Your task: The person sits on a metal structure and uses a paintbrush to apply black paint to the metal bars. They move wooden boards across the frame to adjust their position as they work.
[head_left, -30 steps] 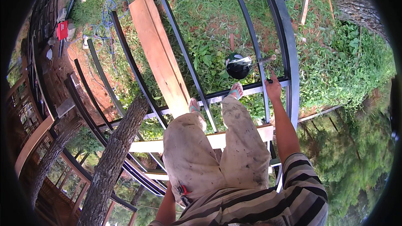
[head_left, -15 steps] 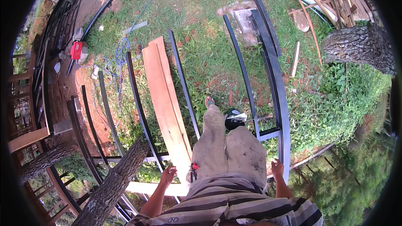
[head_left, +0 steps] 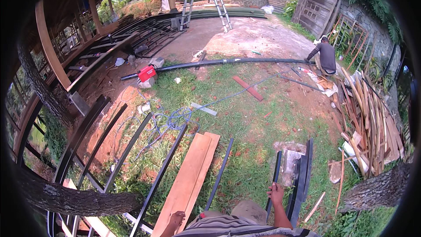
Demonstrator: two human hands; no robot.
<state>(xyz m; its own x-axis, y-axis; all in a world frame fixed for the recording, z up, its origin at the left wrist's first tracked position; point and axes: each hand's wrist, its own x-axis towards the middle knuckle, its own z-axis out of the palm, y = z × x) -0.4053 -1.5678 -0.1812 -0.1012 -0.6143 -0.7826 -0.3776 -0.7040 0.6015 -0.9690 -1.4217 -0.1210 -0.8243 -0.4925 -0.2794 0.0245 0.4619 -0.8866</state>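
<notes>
Low in the view, my left hand (head_left: 176, 220) hovers over the near end of two stacked wooden planks (head_left: 193, 173), its fingers loosely bent and apart. My right hand (head_left: 276, 194) is raised in front of me, beside a dark metal bar (head_left: 277, 166); its fingers are half curled, and nothing shows in them. The planks lie lengthwise across a frame of dark parallel bars. Between the planks and my right hand runs another thin dark bar (head_left: 220, 171). Farther right, several dark beams (head_left: 302, 180) lie close together.
Blue hose (head_left: 177, 118) lies tangled on the grass near a red machine (head_left: 147, 73). A long black pipe (head_left: 228, 61) crosses the ground. A co-worker (head_left: 326, 57) crouches at the far right, near a scrap wood pile (head_left: 368, 118). Tree trunks (head_left: 83, 199) flank me. A ladder (head_left: 215, 2) stands behind.
My view has tilted up and turned, bringing the ladder, co-worker and far yard into sight. My right hand has risen forward from my side; my left hand stays low near the planks.
</notes>
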